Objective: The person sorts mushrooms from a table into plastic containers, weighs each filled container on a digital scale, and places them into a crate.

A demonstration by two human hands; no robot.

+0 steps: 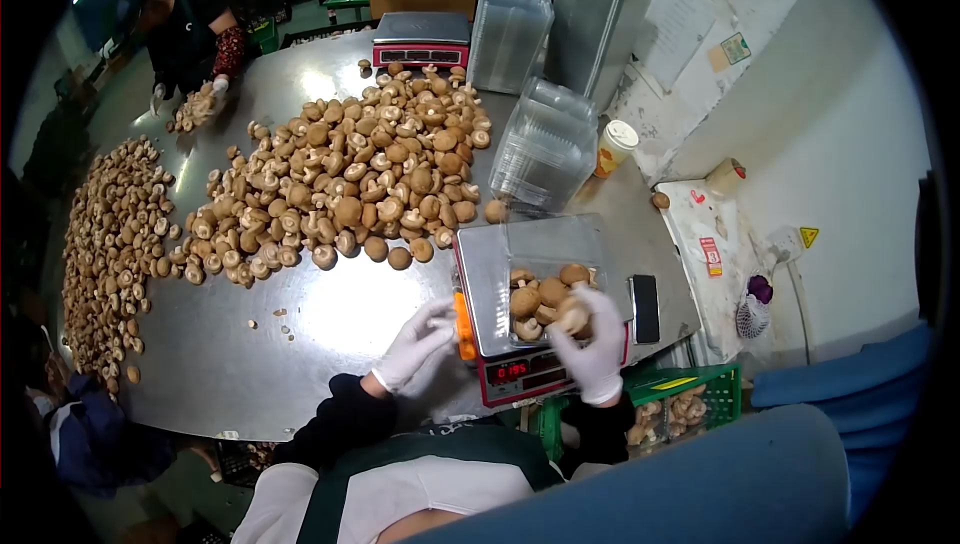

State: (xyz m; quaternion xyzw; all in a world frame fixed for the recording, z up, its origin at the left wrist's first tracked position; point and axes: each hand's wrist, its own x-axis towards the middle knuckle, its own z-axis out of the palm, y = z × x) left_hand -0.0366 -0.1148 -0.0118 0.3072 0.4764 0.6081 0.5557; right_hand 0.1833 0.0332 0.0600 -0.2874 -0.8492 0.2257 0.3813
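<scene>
My right hand [592, 352], in a white glove, is closed on a shiitake mushroom [572, 316] over a clear plastic tray [545, 244] with an upright lid. Several shiitake mushrooms [526, 301] lie in the tray. It rests on the metal plate of a red digital scale [487, 396], whose red digits seem to read 0195. My left hand [415, 346], also gloved, is beside the scale's left edge, close to an orange object [464, 326]. Its fingers are loosely apart with nothing visible in them.
A large heap of shiitake mushrooms [350, 174] covers the steel table's [220, 364] middle. Behind stand a second scale [420, 39] and stacked clear trays [545, 139]. A cup [615, 147] and a phone [646, 309] are at right. Across the table, another person [190, 34] handles mushrooms.
</scene>
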